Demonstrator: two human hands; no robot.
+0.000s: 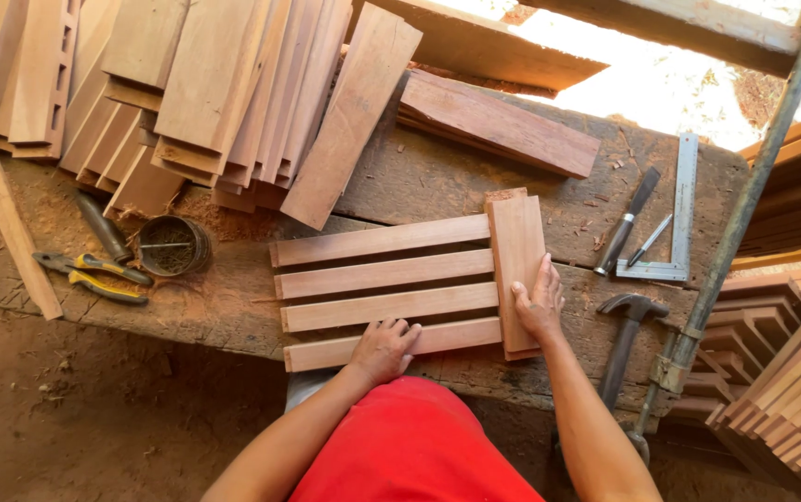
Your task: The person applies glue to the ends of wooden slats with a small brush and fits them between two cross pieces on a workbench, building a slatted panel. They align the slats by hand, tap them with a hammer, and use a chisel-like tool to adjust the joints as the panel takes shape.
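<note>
Several reddish wooden slats (383, 275) lie side by side on a rough workbench (437, 181), running left to right. A wider upright board (516, 251) lies across their right ends. My left hand (383, 348) presses down on the nearest slat (326, 354), fingers spread. My right hand (540, 304) rests flat on the lower part of the upright board. Neither hand grips anything.
A stack of cut boards (186, 84) fills the bench's back left. A round tin of nails (173, 245), pliers (93, 276) and a chisel (103, 228) lie left. A hammer (625, 336), steel square (679, 218) and knife (627, 221) lie right, beside a metal pipe (744, 204).
</note>
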